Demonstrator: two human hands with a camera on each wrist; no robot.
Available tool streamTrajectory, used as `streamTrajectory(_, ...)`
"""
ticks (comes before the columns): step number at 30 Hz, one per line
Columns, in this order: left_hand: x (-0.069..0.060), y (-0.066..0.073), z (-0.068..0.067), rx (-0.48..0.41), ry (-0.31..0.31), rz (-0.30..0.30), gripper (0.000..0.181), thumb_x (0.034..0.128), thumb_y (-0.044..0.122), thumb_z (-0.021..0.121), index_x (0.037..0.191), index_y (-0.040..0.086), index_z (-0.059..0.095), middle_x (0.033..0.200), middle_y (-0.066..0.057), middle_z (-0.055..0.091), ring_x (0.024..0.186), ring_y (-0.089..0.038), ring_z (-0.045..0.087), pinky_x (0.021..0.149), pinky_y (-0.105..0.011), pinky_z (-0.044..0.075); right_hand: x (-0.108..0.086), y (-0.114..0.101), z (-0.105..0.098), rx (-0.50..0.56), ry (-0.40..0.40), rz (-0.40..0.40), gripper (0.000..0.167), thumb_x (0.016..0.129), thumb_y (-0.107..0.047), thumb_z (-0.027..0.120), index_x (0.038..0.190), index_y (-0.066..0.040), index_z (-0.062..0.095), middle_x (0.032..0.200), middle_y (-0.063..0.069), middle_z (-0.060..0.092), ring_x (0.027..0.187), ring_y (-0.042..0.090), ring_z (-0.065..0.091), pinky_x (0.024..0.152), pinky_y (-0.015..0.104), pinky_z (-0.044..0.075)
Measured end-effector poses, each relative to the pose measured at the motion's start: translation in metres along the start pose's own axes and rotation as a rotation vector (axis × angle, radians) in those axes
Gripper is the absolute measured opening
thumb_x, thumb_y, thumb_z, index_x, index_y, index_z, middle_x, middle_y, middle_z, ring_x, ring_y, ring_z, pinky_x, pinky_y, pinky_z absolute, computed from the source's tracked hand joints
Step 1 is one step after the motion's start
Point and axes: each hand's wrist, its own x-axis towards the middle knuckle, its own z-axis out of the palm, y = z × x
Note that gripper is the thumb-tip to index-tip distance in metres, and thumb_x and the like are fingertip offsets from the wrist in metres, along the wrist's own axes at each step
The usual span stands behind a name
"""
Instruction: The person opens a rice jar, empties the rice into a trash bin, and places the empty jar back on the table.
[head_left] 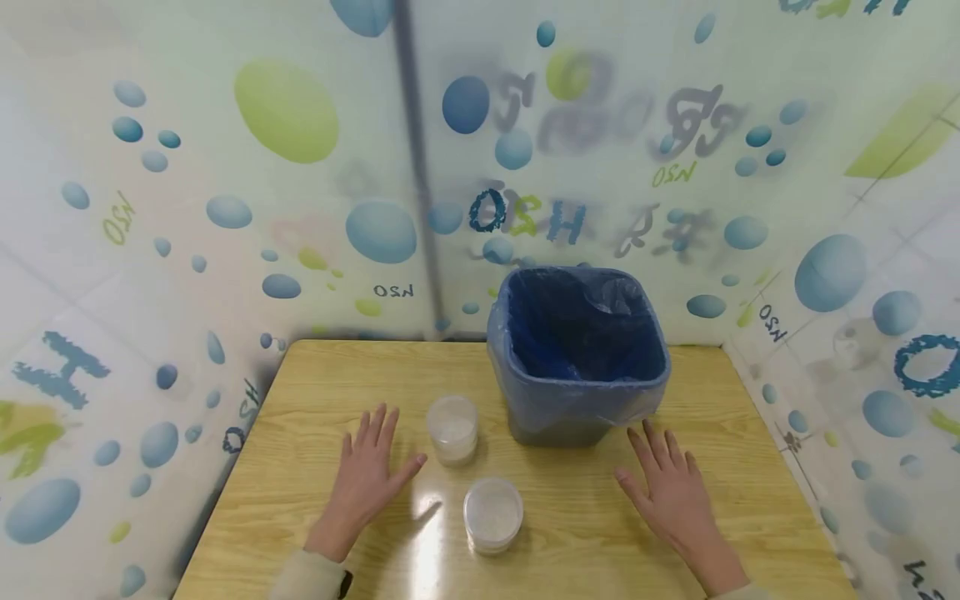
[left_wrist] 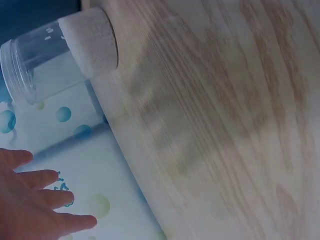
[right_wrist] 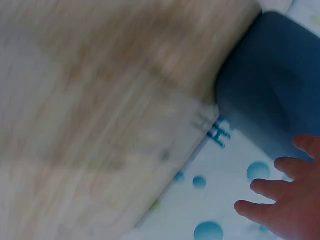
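Observation:
Two clear lidded jars stand on the wooden table: a back jar (head_left: 453,429) and a front jar (head_left: 492,515). In the left wrist view, a jar (left_wrist: 75,57) shows a pale, grainy filling at its bottom. My left hand (head_left: 367,479), fingers spread, is left of the back jar and holds nothing. Behind and right of the jars stands a blue-grey bin (head_left: 558,425) lined with a translucent bag (head_left: 618,292). My right hand (head_left: 670,492) is in front of the bin's right side, its fingers extended and nothing in its grasp.
The wooden table (head_left: 315,392) ends against a back curtain (head_left: 315,208) printed with blue and green spots. Similar patterned sheets hang at the left and right sides. The bin stands close to the table's back edge.

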Motion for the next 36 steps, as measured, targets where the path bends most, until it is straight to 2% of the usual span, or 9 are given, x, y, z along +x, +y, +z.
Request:
streamTrajectory(8,-0.006,0.008,0.008,-0.141,0.071,-0.016,0.08,0.0969,0.044,0.067,0.155,-0.004,0.039,0.157,-0.029,0.039,0.14,-0.054,0.041,0.109,-0.071,0.036,-0.008,-0.036,0.014,0.061,0.006,-0.086,0.061,0.101,-0.041,0.063,0.149,-0.004,0.053,0.157,0.023,0.044,0.136,0.054,0.046,0.098,0.072,0.043)
streamTrajectory(14,-0.013,0.009,0.012,-0.248,0.037,-0.095,0.077,0.1005,0.046,0.062,0.158,0.001,0.036,0.158,-0.027,0.039,0.139,-0.052,0.044,0.107,-0.069,0.04,-0.008,-0.054,0.025,0.127,0.012,-0.125,0.059,0.102,-0.039,0.062,0.147,-0.001,0.055,0.152,0.025,0.049,0.134,0.05,0.051,0.096,0.066,0.049)
streamTrajectory(20,-0.018,0.008,0.014,-0.299,0.021,-0.13,0.075,0.1023,0.046,0.059,0.159,0.003,0.035,0.159,-0.026,0.038,0.142,-0.05,0.041,0.109,-0.069,0.037,-0.003,-0.081,0.035,0.205,0.015,-0.174,0.059,0.099,-0.037,0.067,0.146,-0.003,0.056,0.15,0.02,0.054,0.135,0.042,0.053,0.098,0.061,0.051)
streamTrajectory(26,-0.022,0.01,0.017,-0.343,0.03,-0.144,0.073,0.1027,0.043,0.059,0.159,0.004,0.034,0.159,-0.025,0.038,0.142,-0.049,0.041,0.11,-0.069,0.037,0.004,-0.112,0.042,0.283,0.008,-0.25,0.066,0.1,-0.05,0.061,0.148,-0.005,0.055,0.153,0.014,0.052,0.138,0.037,0.051,0.103,0.057,0.049)
streamTrajectory(32,-0.024,0.011,0.021,-0.366,0.044,-0.14,0.071,0.1032,0.041,0.06,0.158,0.003,0.036,0.158,-0.026,0.04,0.141,-0.05,0.043,0.109,-0.069,0.038,0.012,-0.14,0.044,0.333,-0.052,-0.288,0.076,0.099,-0.067,0.052,0.152,-0.012,0.052,0.16,0.015,0.044,0.142,0.04,0.045,0.107,0.059,0.045)
streamTrajectory(36,-0.024,0.011,0.022,-0.377,0.047,-0.146,0.07,0.1031,0.042,0.06,0.157,0.003,0.037,0.157,-0.025,0.041,0.141,-0.049,0.043,0.109,-0.067,0.039,0.013,-0.151,0.049,0.346,-0.061,-0.328,0.08,0.094,-0.071,0.056,0.151,-0.014,0.053,0.16,0.013,0.044,0.143,0.038,0.046,0.104,0.057,0.048)
